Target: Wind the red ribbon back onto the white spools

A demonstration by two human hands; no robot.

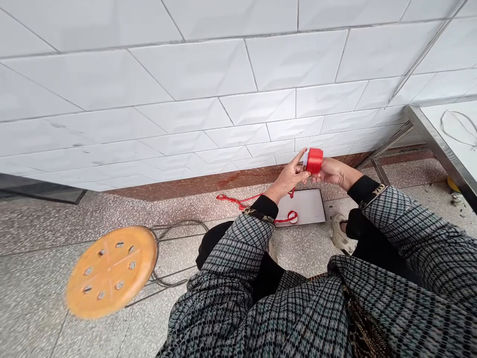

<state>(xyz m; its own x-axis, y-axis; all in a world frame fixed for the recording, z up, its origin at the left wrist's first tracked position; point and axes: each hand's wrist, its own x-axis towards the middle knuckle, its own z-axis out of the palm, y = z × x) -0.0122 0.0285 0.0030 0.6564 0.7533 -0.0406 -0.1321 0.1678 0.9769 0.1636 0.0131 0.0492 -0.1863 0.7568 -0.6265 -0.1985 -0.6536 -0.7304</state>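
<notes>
Held up in front of me is a spool of red satin ribbon [314, 160], with a white end showing on its left side. My left hand [288, 175] grips the spool's left side between thumb and fingers. My right hand [333, 171] holds it from the right and below. A loose length of red ribbon [238, 200] trails across the floor and loops onto a flat white board with a dark edge [307, 206]. The ribbon's link to the spool is hidden behind my left hand.
An orange perforated stool seat [111, 272] on a wire frame stands at the lower left. White tiles [194, 69] and a brown skirting strip rise behind the board. A steel-edged table [443, 144] stands at the right, and a light shoe [339, 234] rests on the floor.
</notes>
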